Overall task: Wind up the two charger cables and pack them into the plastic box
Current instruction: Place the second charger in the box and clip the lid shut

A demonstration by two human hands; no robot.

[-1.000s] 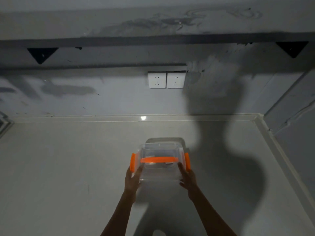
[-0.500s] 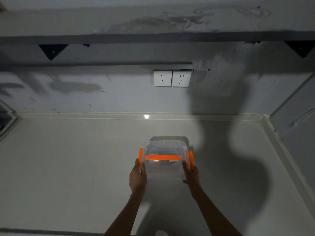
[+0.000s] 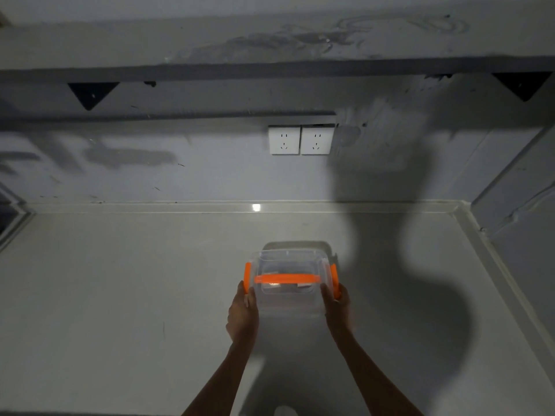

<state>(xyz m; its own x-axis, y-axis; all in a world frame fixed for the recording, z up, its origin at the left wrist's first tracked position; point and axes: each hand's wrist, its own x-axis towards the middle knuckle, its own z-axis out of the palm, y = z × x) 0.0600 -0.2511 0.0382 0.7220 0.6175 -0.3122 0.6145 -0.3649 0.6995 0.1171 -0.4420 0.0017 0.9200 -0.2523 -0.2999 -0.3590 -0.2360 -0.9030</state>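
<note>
Grey worktop (image 3: 120,295) below wall sockets (image 3: 300,140): a clear, lidded plastic box (image 3: 288,265) with orange clips, its sides gripped by left hand (image 3: 241,313) and right hand (image 3: 338,310).

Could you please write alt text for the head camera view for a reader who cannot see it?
A person's left hand and right hand hold a clear plastic box with an orange handle and orange side latches by its two sides over a pale grey countertop. Two white wall sockets sit on the grey wall behind, under a shelf.
</note>
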